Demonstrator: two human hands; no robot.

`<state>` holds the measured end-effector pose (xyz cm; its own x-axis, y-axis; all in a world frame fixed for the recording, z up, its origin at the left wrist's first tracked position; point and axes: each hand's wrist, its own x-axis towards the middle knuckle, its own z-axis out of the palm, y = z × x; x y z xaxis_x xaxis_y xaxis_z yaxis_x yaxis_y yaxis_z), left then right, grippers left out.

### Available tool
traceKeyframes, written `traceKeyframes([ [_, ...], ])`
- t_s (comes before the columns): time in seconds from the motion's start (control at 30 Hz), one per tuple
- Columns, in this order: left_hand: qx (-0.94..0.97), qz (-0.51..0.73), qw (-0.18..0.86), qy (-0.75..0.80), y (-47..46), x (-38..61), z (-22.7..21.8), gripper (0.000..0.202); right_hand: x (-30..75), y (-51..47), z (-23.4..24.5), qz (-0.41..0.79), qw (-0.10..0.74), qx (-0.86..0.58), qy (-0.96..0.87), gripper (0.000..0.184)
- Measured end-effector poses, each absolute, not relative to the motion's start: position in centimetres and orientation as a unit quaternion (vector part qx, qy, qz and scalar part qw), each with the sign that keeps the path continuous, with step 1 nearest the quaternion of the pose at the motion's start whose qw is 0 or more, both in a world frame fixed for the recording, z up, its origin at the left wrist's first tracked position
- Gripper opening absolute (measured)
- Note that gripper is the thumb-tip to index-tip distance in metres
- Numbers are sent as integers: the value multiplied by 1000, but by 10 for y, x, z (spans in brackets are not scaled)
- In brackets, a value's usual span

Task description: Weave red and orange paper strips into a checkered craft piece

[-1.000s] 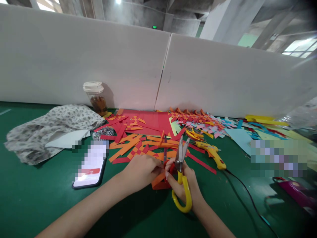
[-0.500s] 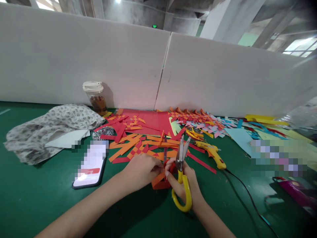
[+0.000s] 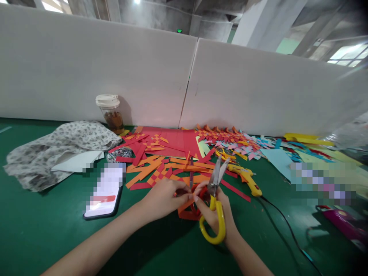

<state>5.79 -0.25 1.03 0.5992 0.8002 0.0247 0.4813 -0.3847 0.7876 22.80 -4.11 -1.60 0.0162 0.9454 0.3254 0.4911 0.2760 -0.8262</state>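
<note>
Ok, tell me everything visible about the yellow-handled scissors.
The yellow-handled scissors have glossy, plastic-looking loop handles and short grey metal blades, slightly parted, tips pointing up and away from the camera, tilted right. The right hand holds them by the handles, raised over the green table. The blades touch nothing visible. Both hands' fingertips meet on folded orange and red paper strips just left of the scissors; the left hand pinches them.
</note>
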Motion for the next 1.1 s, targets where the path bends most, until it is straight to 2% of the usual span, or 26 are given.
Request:
traceKeyframes([
  [0.23, 713, 237, 543, 375, -2, 58, -3, 17, 228, -40, -21, 311, 503, -541, -598, 18],
  [0.4, 675, 258, 590, 360, -1, 59, -7, 16, 225, -40, -19, 318, 515, -542, -583, 21],
  [0.5, 647, 277, 610, 364, 1, 59, -6, 18, 224, -39, -20, 305, 541, -546, -563, 23],
  [0.6, 602, 302, 619, 404, 4, 56, -2, 20, 227, -37, -21, 230, 549, -569, -567, 24],
  [0.67, 570, 325, 620, 430, 6, 54, 2, 20, 232, -36, -19, 132, 512, -586, -614, 26],
  [0.8, 522, 364, 619, 460, 11, 49, 7, 19, 240, -36, -15, -70, 373, -584, -718, 34],
  [0.97, 484, 396, 604, 495, 14, 47, 7, 12, 241, -36, -18, -103, 261, -601, -748, 36],
  [1.1, 508, 393, 626, 442, 13, 47, 5, 15, 241, -35, -21, -110, 216, -622, -745, 36],
])
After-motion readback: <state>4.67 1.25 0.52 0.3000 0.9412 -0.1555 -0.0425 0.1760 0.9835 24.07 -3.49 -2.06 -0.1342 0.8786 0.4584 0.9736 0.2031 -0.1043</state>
